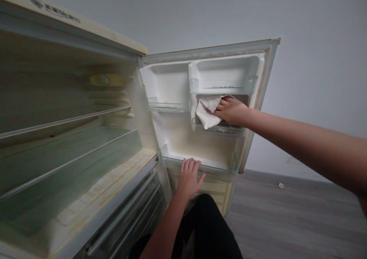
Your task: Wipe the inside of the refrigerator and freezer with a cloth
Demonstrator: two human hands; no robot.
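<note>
My right hand (pixel 233 110) holds a white cloth (pixel 208 112) inside the middle right compartment of the open fridge door (pixel 271 72). The cloth hangs from the fingers over the front of that compartment's clear shelf guard (pixel 229 130). Lower down, my left hand (pixel 189 178) has its fingers spread, with the fingertips at the clear edge of the lower door shelf (pixel 212 168). Nothing is in the left hand.
At the left stands the open fridge body, with a glass shelf (pixel 65 121) and a greenish clear drawer (pixel 86 175). Clear drawers (pixel 129 217) show below. A small white object (pixel 280 185) lies on the grey floor (pixel 286 220). My knees are under the door.
</note>
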